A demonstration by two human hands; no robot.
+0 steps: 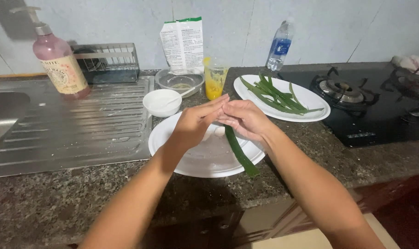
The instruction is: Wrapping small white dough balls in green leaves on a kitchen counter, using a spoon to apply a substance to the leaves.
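Note:
Both hands meet above a round white plate (pixel 205 157) on the granite counter. My left hand (pixel 195 123) and my right hand (pixel 244 119) pinch the top end of a long green leaf strip (pixel 240 154), which hangs down and across the plate's right edge. A pale, translucent piece (pixel 218 131) shows between the fingers. Behind, an oval white plate (pixel 310 99) holds several green peel strips (pixel 276 96).
A small white bowl (pixel 162 102) with a spoon, a clear glass bowl (pixel 180 81), a cup of yellow liquid (pixel 214 77), a white packet (pixel 183 42) and a water bottle (pixel 279 45) stand behind. Steel sink drainer (pixel 71 129) and pink pump bottle (pixel 59 62) lie left; black gas hob (pixel 375 106) right.

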